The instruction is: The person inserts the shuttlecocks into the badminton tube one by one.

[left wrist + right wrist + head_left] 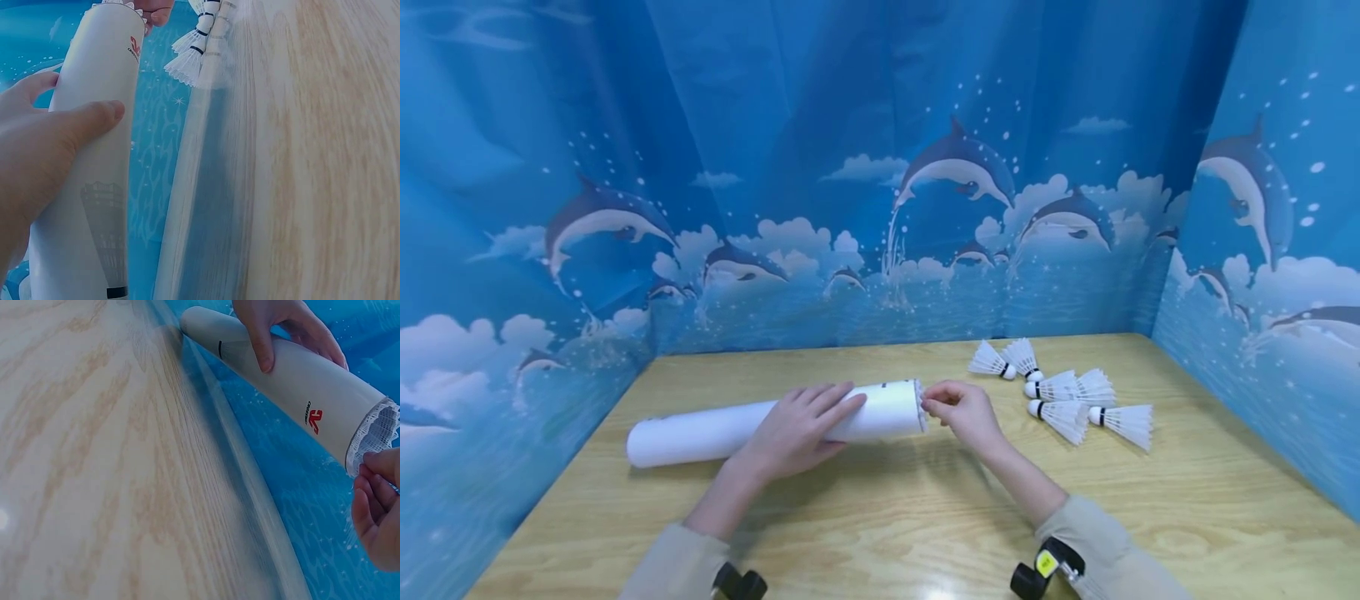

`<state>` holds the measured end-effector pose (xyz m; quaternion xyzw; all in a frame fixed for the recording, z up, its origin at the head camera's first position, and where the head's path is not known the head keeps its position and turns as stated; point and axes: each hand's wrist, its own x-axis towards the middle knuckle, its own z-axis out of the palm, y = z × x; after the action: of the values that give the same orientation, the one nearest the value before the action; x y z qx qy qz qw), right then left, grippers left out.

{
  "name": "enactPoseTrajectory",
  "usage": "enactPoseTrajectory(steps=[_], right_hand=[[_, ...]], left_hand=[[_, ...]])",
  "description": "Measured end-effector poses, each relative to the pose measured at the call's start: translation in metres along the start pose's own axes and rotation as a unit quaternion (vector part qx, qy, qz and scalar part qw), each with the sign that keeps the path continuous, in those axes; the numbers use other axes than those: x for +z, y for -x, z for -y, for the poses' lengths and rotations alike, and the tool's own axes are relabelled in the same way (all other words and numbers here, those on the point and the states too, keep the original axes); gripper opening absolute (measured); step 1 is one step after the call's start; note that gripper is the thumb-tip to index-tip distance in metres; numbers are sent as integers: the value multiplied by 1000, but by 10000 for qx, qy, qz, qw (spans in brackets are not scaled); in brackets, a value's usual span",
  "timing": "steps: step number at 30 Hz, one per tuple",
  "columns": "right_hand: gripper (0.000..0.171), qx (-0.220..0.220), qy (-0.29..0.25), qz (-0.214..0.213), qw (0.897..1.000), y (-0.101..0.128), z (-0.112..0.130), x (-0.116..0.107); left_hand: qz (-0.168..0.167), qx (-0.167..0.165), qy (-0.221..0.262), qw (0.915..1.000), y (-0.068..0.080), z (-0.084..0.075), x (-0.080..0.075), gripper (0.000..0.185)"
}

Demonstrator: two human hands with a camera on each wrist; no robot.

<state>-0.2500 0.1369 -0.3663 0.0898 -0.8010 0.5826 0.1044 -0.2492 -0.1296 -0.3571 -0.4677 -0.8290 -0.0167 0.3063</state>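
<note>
Lying white tube (760, 425), left hand (797, 429) gripping, right hand (962, 410) pinching its feathered mouth.

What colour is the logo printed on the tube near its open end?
Red, on the white tube. The logo shows best in the right wrist view.

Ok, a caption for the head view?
Left hand steadies white tube on table; right hand pinches shuttlecock feathers at its mouth.
</note>
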Motion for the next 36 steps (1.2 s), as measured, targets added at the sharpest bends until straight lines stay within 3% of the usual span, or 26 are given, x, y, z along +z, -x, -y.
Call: enactPoseTrajectory(steps=[36], right_hand=[[11, 220, -275, -75, 9994, -4, -5, 5]], left_hand=[[19, -23, 93, 10000, -3, -1, -1, 79]])
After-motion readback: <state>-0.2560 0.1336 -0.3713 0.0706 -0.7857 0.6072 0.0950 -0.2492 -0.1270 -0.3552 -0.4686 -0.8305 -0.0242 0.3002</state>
